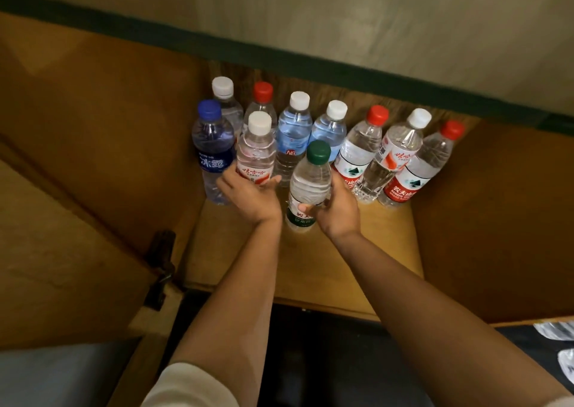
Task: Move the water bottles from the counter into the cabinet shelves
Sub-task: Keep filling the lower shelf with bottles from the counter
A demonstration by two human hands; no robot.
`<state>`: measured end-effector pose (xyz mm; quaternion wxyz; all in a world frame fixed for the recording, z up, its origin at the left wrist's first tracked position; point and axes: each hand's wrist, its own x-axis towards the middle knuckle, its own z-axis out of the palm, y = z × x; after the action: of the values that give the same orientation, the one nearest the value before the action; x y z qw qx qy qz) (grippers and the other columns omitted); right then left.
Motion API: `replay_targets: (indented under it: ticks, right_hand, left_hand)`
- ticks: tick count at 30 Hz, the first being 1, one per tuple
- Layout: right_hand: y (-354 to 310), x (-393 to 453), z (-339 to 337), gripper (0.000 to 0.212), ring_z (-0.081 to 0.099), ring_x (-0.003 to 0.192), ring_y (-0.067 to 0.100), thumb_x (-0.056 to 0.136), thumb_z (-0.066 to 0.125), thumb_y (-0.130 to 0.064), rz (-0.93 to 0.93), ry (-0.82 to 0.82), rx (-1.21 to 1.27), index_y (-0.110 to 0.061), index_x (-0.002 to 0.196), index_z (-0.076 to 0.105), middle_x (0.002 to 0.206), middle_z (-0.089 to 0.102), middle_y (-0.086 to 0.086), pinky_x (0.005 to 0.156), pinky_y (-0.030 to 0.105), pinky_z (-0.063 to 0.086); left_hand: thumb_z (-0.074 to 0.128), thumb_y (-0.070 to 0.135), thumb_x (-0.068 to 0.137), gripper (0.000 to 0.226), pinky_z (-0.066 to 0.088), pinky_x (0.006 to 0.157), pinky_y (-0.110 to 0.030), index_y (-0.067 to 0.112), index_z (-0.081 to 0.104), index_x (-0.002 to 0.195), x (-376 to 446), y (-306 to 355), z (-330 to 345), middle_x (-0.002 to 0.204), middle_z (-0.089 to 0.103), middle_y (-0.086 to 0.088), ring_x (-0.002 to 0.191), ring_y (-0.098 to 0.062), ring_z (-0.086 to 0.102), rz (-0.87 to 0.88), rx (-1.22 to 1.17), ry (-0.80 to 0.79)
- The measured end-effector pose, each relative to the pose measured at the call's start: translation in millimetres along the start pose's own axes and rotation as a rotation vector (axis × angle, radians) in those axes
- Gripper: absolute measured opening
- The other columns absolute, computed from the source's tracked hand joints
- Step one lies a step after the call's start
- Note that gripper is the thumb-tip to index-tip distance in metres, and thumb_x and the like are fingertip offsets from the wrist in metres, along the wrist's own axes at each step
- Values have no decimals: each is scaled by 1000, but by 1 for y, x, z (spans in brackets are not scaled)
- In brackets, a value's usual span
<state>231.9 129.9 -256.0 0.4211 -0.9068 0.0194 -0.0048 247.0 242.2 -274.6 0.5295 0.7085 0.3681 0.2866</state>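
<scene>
Gripping a clear green-capped bottle [310, 179] low on its body, the right hand [337, 211] stands it on the wooden shelf [357, 251]. The left hand [248, 193], fingers relaxed, touches a white-capped bottle [256, 155].

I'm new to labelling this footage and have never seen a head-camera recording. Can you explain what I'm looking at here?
There is no machine: a person wears one camera on the head, looking down at both arms. The wooden surface is a cabinet shelf with upright water bottles at the back. The right hand grips the green-capped bottle near its base. The left hand is open, fingers against the white-capped bottle with a red label, beside the blue-capped bottle.
</scene>
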Motion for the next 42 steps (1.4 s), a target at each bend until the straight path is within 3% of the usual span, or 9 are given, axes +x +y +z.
replay_targets:
  ticks: [4,7,9,12,15,20,29,37,42]
  right_hand:
    - [-8,14,4,68,58,110,23,66,81,-21,46,22,-51,-30,125,48,119,64,-1,82,27,42]
    - [-13,26,6,69,58,111,24,65,82,-23,58,10,-49,-29,125,48,119,64,-1,86,29,42]
    - [-17,31,9,69,57,113,24,65,82,-22,59,-2,-38,-27,125,49,121,63,1,90,32,43]
    - [-23,38,13,70,56,114,26,64,83,-21,57,-9,-41,-24,125,49,123,62,3,92,33,43]
    - [-28,41,18,68,56,114,27,65,83,-20,46,16,-58,-21,124,49,123,62,4,91,34,44]
    - [-31,37,24,69,55,115,26,65,83,-23,17,45,-87,-19,123,47,123,61,5,91,35,44]
    - [-37,28,24,66,56,112,26,67,80,-18,26,55,-77,-15,123,46,122,58,7,88,32,44]
    - [-44,25,36,68,52,115,31,73,77,-21,97,92,-60,-14,127,36,128,49,11,90,36,43]
    - [-48,22,45,70,51,116,35,73,75,-21,114,138,-83,-12,128,33,130,47,14,90,39,43]
  left_hand:
    - [82,0,59,76,40,97,-28,5,45,126,-2,-24,-12,131,42,-15,120,-28,47,-82,-90,-88]
    - [67,-4,76,60,45,99,-38,5,42,130,-6,-45,-26,131,45,-15,120,-30,49,-179,-156,-163]
    - [56,-7,83,52,46,94,-33,7,44,131,-8,-51,-33,120,53,-8,113,-26,54,-365,-322,-226]
    - [50,-7,87,48,45,93,-30,8,45,132,-4,-44,-36,115,53,-7,108,-22,52,-838,-653,-326]
    - [46,-5,89,14,40,103,-36,-2,56,98,4,-34,-40,101,55,-12,102,-24,53,-997,-894,-419]
    - [42,-5,89,14,36,108,-37,1,53,83,12,-27,-40,87,52,-10,86,-21,52,-1022,-1115,-433]
    - [41,-2,89,16,32,111,-39,2,55,94,19,-26,-37,102,57,-14,113,-27,49,-963,-1102,-492]
    - [38,0,91,19,32,111,-40,0,53,102,25,-26,-38,131,51,-21,125,-31,47,-947,-1045,-537]
    - [39,3,92,21,35,108,-39,-1,54,106,25,-26,-41,123,56,-19,124,-30,48,-943,-1029,-538]
